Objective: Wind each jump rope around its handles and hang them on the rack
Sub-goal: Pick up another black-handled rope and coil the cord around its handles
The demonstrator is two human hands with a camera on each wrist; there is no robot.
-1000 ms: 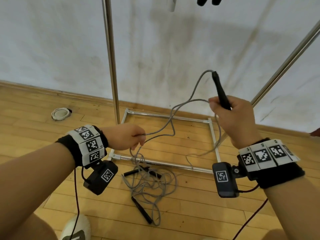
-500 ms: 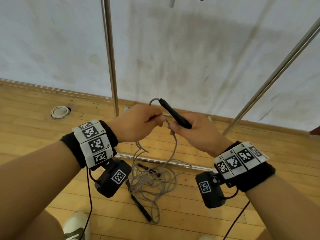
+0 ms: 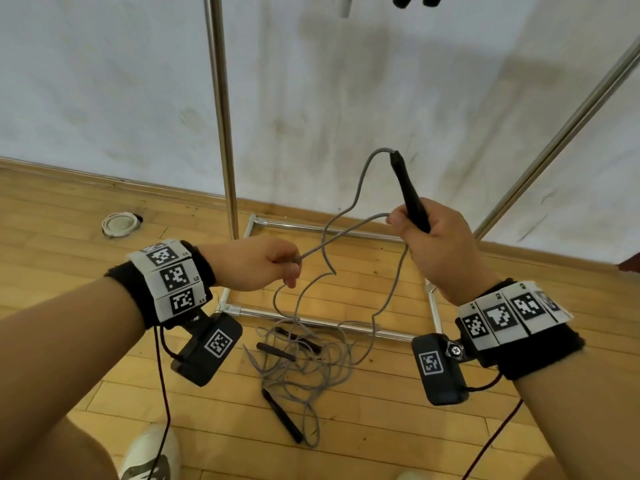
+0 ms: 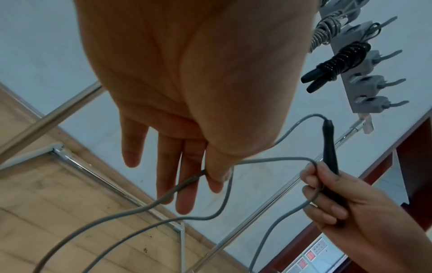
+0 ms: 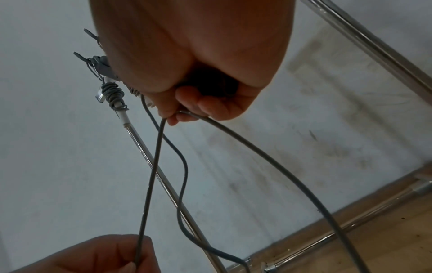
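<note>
My right hand grips a black jump rope handle upright, and its fingers also hold a bend of the grey rope. My left hand pinches that rope between thumb and forefinger, lower and to the left, other fingers straight. More grey rope lies tangled on the floor with several black handles. In the left wrist view a wound black rope and a wound grey one hang on the rack's hooks.
The steel rack has an upright pole, a slanted pole and a rectangular base frame on the wooden floor. A white round fitting sits near the wall. My shoe is at the bottom edge.
My hands came together half a second ago at the handle, then drew apart again. The right hand has raised the handle upright while the left pulled the rope down and left.
</note>
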